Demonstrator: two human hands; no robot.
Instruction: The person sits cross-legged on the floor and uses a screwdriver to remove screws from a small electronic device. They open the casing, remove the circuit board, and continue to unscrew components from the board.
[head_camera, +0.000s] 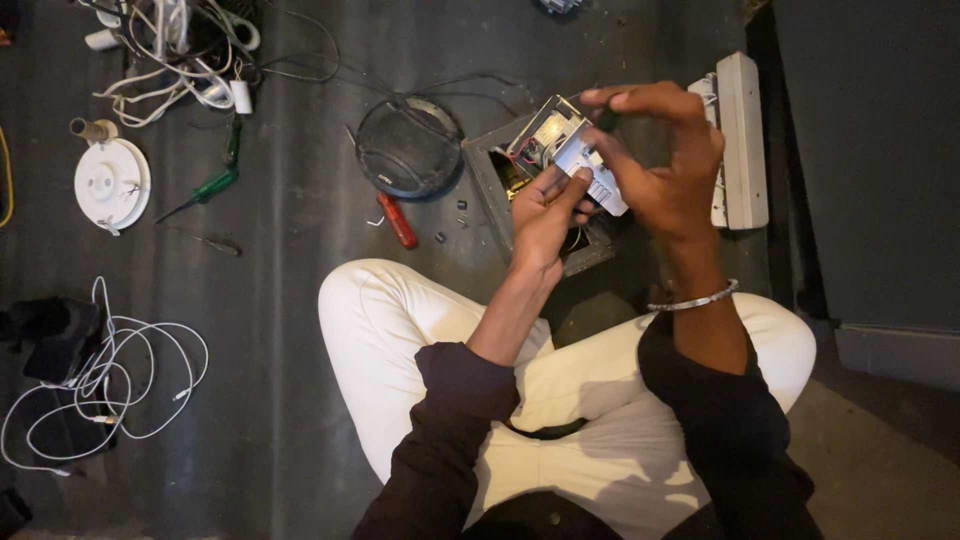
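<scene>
I sit cross-legged on a dark floor. My left hand (548, 208) grips a small electronic module (560, 145), a metal-framed board with coloured wires and a pale ribbed part. My right hand (665, 165) closes on the same module from the right, its fingertips pinching a dark piece at the top edge. Under both hands lies an open grey square casing (493, 175) on the floor.
A round dark lid (408, 147) lies left of the casing, a red-handled tool (398, 221) and small screws beside it. A green screwdriver (203, 190), a white round fitting (111, 183), tangled white cables (110, 370) and a white power strip (743, 140) lie around.
</scene>
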